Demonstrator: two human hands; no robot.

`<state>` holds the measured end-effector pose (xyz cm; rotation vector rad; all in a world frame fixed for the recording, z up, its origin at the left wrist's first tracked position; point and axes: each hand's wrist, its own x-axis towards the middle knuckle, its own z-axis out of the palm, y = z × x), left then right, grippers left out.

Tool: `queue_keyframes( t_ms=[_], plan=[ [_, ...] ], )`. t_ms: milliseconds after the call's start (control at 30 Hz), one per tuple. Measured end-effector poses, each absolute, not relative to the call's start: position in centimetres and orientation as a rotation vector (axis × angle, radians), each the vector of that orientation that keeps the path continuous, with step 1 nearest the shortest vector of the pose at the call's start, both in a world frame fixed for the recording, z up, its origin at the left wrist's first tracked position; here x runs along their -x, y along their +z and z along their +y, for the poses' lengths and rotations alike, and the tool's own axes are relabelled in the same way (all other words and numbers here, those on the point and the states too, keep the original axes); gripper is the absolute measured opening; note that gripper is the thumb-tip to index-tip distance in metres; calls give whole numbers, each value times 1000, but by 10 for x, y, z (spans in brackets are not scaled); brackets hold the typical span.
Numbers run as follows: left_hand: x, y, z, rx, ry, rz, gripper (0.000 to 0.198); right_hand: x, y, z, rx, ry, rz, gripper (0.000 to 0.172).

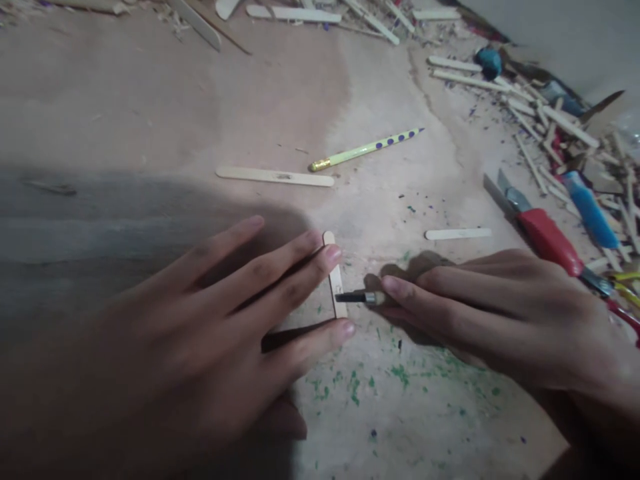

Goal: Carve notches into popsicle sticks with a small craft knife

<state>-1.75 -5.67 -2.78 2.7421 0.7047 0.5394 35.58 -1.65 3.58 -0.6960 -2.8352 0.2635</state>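
A short craft stick [335, 277] lies upright in view on the wooden surface. My left hand [235, 320] is spread over it, with one fingertip pressing its upper part and another at its lower end. My right hand [490, 307] is closed around a small carving chisel [356, 297], whose dark blade meets the stick between those fingertips. Most of the chisel's handle is hidden by my fingers. Faint marks show on the stick by the blade. A second craft stick [275, 177] with a dark mark in its middle lies beyond my left hand.
A yellow pencil [370, 150] lies beyond the sticks. Another stick piece [457, 233] is near my right hand. At right are a red-handled cutter [550, 240], a blue tube-like thing [590, 210] and piled stick scraps [570, 127]. Green specks dot the surface in front.
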Motion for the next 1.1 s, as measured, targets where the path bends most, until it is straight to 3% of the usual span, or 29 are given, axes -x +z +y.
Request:
queue_keyframes(
  t_ms=[500,867,1100],
  plan=[
    [16,-27,-55,-2774,538,704,60,-355,41,-12,747,471,-2790,19],
    [12,-26,-56,-2714,559,744,59,-353,39,-21,784,268,-2838,16],
    [17,-28,-57,-2739,535,736,60,-348,29,-17,732,423,-2768,22]
  ],
)
